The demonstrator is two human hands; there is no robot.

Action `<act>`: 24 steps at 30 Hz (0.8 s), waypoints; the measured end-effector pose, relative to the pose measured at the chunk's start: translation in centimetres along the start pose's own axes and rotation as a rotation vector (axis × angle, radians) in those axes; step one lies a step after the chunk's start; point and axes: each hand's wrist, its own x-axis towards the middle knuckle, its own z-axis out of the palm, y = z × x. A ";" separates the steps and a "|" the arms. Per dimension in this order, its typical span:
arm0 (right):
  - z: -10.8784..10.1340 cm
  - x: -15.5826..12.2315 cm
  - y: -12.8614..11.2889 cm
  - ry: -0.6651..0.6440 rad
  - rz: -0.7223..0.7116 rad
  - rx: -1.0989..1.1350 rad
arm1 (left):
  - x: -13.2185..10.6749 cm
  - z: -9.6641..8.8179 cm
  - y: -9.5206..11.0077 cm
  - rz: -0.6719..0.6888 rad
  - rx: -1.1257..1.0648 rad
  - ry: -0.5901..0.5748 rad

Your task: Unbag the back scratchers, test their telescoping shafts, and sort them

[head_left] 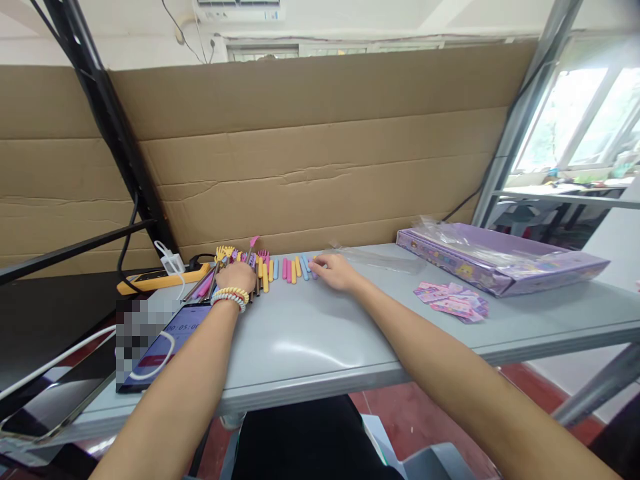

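My left hand (236, 276), with beaded bracelets at the wrist, rests over a pile of slim metal rods with small coloured claw heads (226, 253), which look like back scratchers. Its fingers are hidden behind the back of the hand. One pink head (254, 241) sticks up above the pile. Beside it, yellow, blue and pink stick-like handles (289, 271) lie side by side in a row. At the row's right end my right hand (336, 272) has thumb and fingertips closed around a lavender handle (313, 269).
A phone showing a timer (175, 340) lies by my left forearm, with a white cable. Behind it is a yellow power strip (193, 275). To the right are printed cards (453, 301), a purple box (530, 257) and clear plastic wrapping (383, 260). Cardboard (320, 153) walls the back.
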 end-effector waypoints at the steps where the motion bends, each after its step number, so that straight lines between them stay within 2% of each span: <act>1: 0.0 0.0 0.0 0.007 0.003 0.026 | 0.0 0.1 0.0 0.029 -0.011 0.085; 4: -0.2 0.2 0.2 0.123 0.075 0.206 | -0.1 0.0 0.1 0.202 -0.089 0.314; 7: -0.9 0.6 0.1 0.269 0.175 0.560 | -0.3 -0.2 0.7 0.443 -0.153 0.411; 10: -1.8 0.7 -0.2 0.274 0.223 0.899 | -0.8 -0.3 1.5 0.617 -0.175 0.537; 15: -2.3 0.5 -0.4 0.257 0.307 1.136 | -1.5 -0.3 1.9 0.783 -0.258 0.716; 19: -2.0 0.6 -0.1 0.325 0.239 1.297 | -1.6 -0.2 1.8 0.808 -0.264 0.703; 24: -1.7 0.7 -0.6 0.344 0.172 1.307 | -2.8 -0.6 3.4 0.758 -0.169 0.525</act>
